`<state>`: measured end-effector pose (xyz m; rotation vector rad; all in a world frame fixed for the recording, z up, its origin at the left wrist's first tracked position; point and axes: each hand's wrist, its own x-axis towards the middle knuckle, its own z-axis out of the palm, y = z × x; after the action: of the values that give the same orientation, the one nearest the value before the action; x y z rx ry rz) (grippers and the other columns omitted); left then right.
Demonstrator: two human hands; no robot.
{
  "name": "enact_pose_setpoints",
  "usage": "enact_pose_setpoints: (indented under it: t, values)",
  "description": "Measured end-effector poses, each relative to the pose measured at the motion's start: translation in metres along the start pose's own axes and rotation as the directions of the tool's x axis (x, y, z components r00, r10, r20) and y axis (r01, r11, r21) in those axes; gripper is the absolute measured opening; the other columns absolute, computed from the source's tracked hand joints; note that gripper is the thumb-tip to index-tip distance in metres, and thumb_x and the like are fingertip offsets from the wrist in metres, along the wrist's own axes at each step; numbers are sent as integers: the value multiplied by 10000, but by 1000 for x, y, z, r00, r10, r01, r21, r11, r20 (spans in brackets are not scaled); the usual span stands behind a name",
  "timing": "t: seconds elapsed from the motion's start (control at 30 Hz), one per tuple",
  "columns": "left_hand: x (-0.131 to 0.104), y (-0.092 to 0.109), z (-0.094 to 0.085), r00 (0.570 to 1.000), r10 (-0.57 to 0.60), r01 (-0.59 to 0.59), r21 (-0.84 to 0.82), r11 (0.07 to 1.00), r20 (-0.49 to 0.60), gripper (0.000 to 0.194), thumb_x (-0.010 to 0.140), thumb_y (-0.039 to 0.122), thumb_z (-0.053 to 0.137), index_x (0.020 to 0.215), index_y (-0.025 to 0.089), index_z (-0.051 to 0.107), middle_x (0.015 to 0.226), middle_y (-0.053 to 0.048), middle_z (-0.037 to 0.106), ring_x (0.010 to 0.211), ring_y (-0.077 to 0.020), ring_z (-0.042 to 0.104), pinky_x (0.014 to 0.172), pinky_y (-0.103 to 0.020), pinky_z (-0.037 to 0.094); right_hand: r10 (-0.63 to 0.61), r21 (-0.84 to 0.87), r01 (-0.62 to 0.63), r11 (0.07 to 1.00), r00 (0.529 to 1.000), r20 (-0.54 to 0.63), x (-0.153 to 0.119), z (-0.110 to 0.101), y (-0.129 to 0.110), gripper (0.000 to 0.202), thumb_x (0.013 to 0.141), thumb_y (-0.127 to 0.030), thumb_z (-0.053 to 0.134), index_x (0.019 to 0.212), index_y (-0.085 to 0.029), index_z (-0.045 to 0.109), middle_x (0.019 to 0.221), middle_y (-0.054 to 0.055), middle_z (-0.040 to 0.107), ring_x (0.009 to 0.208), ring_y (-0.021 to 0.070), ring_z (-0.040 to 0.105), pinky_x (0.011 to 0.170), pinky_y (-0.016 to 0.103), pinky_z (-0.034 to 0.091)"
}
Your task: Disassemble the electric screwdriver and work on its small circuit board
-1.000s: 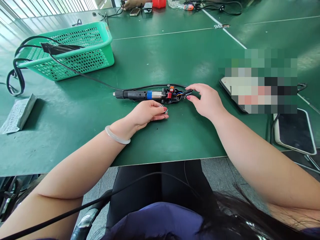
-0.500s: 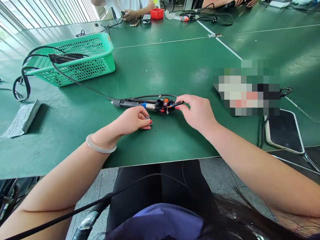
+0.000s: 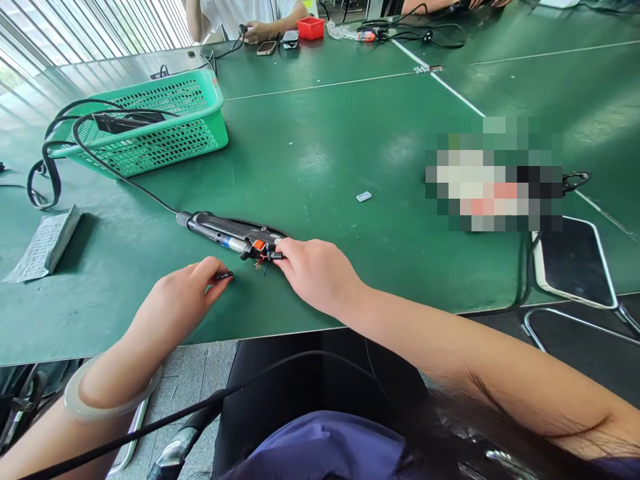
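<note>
A long black handheld electrical device (image 3: pixel 225 232) lies slanted on the green table, with coloured wires and an orange part (image 3: pixel 259 245) exposed near its right end. My right hand (image 3: pixel 320 270) is closed on that end, fingers at a ribbed black cable sleeve (image 3: pixel 276 255). My left hand (image 3: pixel 187 293) is just left of and nearer me than the device, thumb and finger pinching a small dark piece (image 3: pixel 223 275) too small to name. From the device's left end a black cord (image 3: pixel 145 189) runs to the green basket.
A green plastic basket (image 3: pixel 213 127) holding black cable stands at the back left. A folded paper packet (image 3: pixel 47 243) lies left, a small pale tag (image 3: pixel 364 197) beyond my right hand, a phone (image 3: pixel 575 260) at right. A person's hand (image 3: pixel 260 31) is near a red box (image 3: pixel 311 28).
The device has shifted left and nearer me, turning to a slant, with my right hand on it. My left hand has moved left and down. The small pale tag now shows.
</note>
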<state>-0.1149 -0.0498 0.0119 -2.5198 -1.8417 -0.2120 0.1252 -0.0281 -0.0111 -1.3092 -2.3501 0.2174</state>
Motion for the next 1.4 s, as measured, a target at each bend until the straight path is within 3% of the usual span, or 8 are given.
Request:
enact_pose_setpoints:
  t: [0.1,0.17,0.33,0.5,0.8,1.0,1.27,1.4]
  values:
    - [-11,-16,11,971,200,-166,239,957,-127,286,992,378,331,861,262,558,704,18,661,552,-178,596,542,-293,409,-8,15,8,1000,999,40,4,5,-14,250,993,-300,394,992,-162,603,856,48,699,707,193,625,563,301,321]
    - [-15,-25,15,948,286,-226,335,915,-141,284,1006,322,325,883,222,561,730,5,666,554,-161,593,549,-282,410,-23,41,20,999,996,80,6,6,-24,251,994,-281,382,998,-165,605,873,46,693,738,195,638,578,304,349]
    - [-20,-35,12,899,409,-324,391,862,-156,289,1022,289,318,968,160,571,886,-59,709,671,-163,650,606,-272,435,-52,79,43,996,991,120,6,12,-46,232,987,-249,383,1003,-169,600,890,57,690,760,200,664,590,311,413]
    - [-31,-47,9,903,396,-306,399,864,-167,286,1017,299,344,952,158,584,734,-28,676,622,-162,643,570,-262,433,-169,41,168,985,985,30,3,28,-64,230,985,-246,372,1019,-137,572,815,76,670,709,212,662,519,310,439]
    - [-53,-69,15,898,380,-284,366,886,-223,142,976,215,446,939,170,576,849,-37,725,729,-151,693,685,-238,500,-342,122,338,933,940,6,6,41,-83,246,1007,-290,344,930,-150,532,829,62,641,686,184,664,517,309,490]
    - [-60,-76,14,903,370,-288,333,898,-217,146,966,194,453,1009,158,588,923,-51,729,807,-151,703,757,-232,524,-375,169,374,912,926,-26,9,49,-84,313,1022,-362,315,985,-140,532,861,61,642,725,179,664,555,305,489]
    - [-60,-73,6,848,499,-431,318,845,-177,204,930,109,500,1112,104,591,945,-106,727,856,-193,694,812,-294,537,-358,206,360,910,932,-47,7,55,-81,316,1003,-416,393,996,-141,548,891,63,652,759,170,654,590,290,479]
    - [-56,-68,2,846,488,-423,287,860,-214,194,932,98,474,1082,110,597,885,-92,733,792,-177,695,755,-271,543,-348,197,351,915,936,-52,7,55,-81,332,1001,-431,389,1012,-142,552,892,62,653,743,182,655,575,300,478]
